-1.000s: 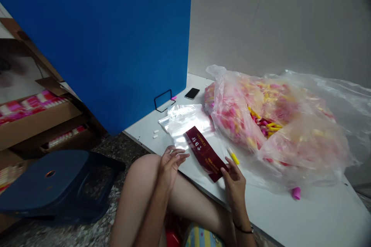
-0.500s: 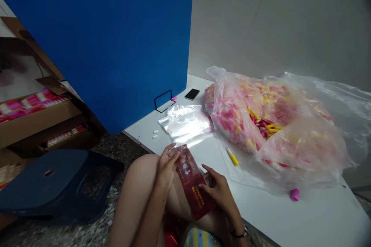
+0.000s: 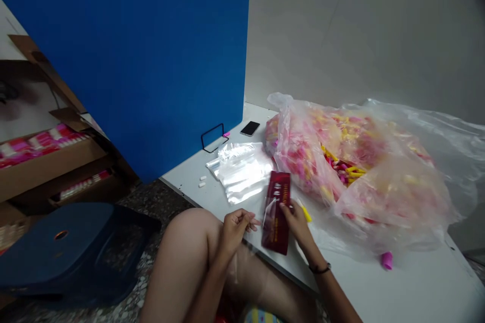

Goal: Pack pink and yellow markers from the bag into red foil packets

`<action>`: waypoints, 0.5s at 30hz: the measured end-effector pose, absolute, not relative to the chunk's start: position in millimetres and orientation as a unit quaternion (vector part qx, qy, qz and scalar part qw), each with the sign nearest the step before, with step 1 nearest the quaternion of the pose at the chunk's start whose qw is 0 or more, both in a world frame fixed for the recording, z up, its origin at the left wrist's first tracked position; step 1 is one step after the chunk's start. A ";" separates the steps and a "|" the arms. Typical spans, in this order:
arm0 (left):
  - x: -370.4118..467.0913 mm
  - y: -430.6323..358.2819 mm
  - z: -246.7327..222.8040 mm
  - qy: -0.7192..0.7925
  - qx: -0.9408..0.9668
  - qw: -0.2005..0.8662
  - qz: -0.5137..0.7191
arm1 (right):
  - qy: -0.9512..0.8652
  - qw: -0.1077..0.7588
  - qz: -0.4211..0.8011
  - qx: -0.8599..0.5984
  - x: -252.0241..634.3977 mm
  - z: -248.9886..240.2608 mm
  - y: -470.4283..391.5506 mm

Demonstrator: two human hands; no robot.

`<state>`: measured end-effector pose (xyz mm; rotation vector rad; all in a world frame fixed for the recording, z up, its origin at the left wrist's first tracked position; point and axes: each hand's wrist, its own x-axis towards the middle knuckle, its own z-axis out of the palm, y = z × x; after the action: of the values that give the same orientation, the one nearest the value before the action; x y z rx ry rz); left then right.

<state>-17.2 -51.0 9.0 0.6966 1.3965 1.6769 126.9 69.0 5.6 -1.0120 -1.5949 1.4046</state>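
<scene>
Maroon packet [image 3: 276, 217] with pale and gold lettering stands lengthwise over the table [image 3: 409, 287], close to the near edge, one end toward the far side and the other toward the person's legs. The right hand [image 3: 296, 216], a dark band [image 3: 321, 268] at its wrist, has its thumb and fingers closed on the packet's right side. Left of the packet, the left hand [image 3: 240, 227] is by the near edge with its fingers loosely bent and the thumb close to the index finger; whether it pinches anything, I cannot tell. Beyond the hands lies a stack of clear plastic sheets [image 3: 246, 174], with two small white pieces [image 3: 202, 184] toward the table's left corner. A phone [image 3: 250, 128] rests farther back, near the blue panel [image 3: 151, 60] along the left edge, where a black wire stand [image 3: 202, 141] and a small pink piece [image 3: 226, 134] also sit. A large translucent bag [image 3: 401, 192] of pink, red and yellow pieces fills the side against the wall [image 3: 364, 35]. In front of it lie a yellow piece [image 3: 306, 214], just beside the right hand, and a magenta cap [image 3: 387, 261].
</scene>
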 end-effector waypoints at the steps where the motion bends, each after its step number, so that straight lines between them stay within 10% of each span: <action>1: -12.6 -50.0 5.9 0.559 0.289 0.412 0.659 | -0.596 0.421 0.543 -0.415 135.5 9.0 78.0; 15: 23.6 -57.3 5.4 0.600 0.683 0.208 0.360 | -0.391 0.717 0.344 -0.463 162.3 26.2 87.5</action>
<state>23.6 -57.3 5.4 1.9011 1.6712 1.0021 162.3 87.5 26.2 -1.0240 -0.8653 0.7620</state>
